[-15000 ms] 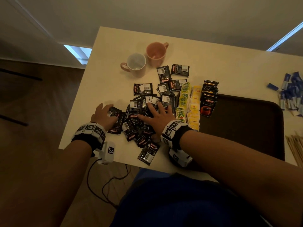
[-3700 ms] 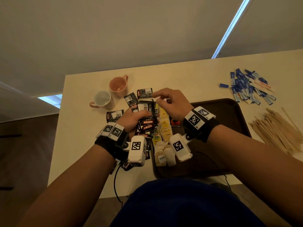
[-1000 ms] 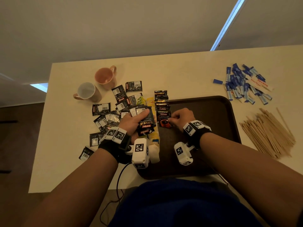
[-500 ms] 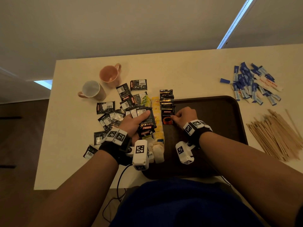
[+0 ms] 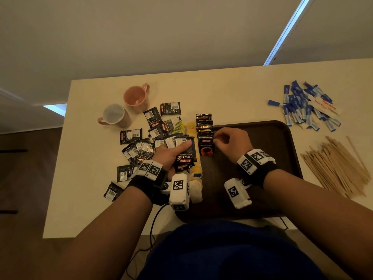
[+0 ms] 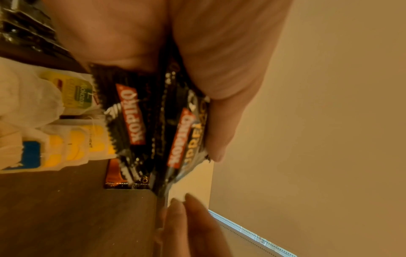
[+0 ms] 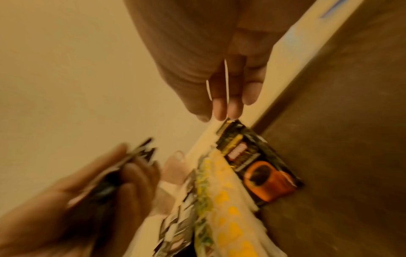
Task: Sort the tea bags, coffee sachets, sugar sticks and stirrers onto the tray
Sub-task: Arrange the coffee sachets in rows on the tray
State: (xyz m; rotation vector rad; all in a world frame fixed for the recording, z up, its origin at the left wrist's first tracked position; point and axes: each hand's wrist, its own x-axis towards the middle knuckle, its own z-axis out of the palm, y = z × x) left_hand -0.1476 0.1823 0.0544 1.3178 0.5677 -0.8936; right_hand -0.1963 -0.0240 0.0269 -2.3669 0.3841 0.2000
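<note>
My left hand [image 5: 175, 151] grips a stack of black coffee sachets [image 5: 186, 157] at the tray's left edge; the left wrist view shows the thumb pressed on that stack [image 6: 153, 128]. More coffee sachets [image 5: 141, 146] lie scattered on the table to its left. A row of coffee sachets [image 5: 204, 132] lies on the left side of the dark brown tray [image 5: 266, 162]. My right hand [image 5: 219, 139] hovers beside this row. Its fingertips [image 7: 222, 111] are bunched just over the sachets [image 7: 259, 170] and hold nothing. Yellow tea bags [image 5: 191, 128] run alongside the row.
Blue sugar sticks [image 5: 306, 107] lie in a heap at the back right of the table [image 5: 222, 93]. Wooden stirrers [image 5: 339, 168] are piled right of the tray. A pink mug [image 5: 136, 97] and a white mug [image 5: 114, 116] stand at the back left.
My right hand's fingers have come slightly off the front sachet of the row on the tray. My left hand keeps hold of its stack in the same place.
</note>
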